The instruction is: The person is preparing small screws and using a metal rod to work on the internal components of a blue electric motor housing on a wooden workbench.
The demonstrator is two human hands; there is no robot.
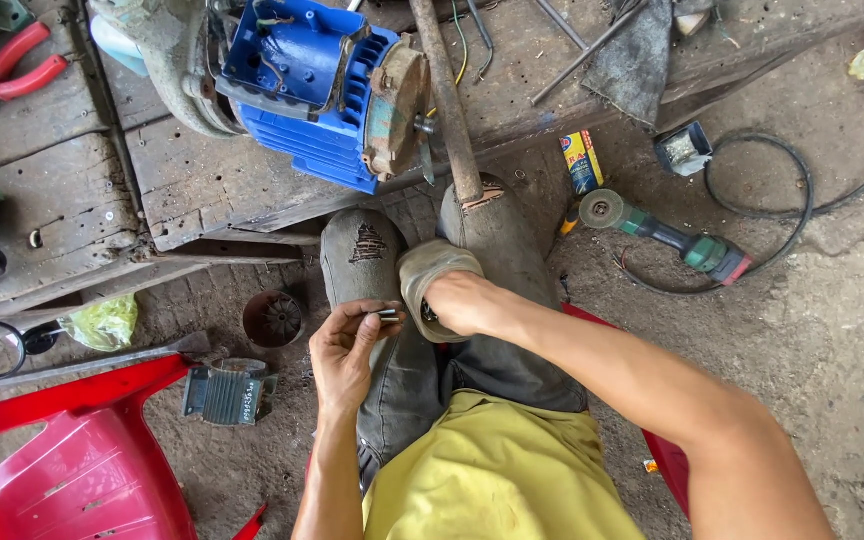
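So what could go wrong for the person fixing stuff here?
The left hand pinches a small metal part above the knees; if it slips, it could be lost on the dirt floor among the scraps. The right hand holds a round greyish cover on the lap, and it might slide off. The angle grinder and its cable lie close to the legs, so a foot could catch them.

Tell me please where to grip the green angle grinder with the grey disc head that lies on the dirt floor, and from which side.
Probably grip the green angle grinder around its slim green body, between the grey disc head and the red tail, coming from above. It lies flat, its cable loops behind the tail, and the middle is narrowest.
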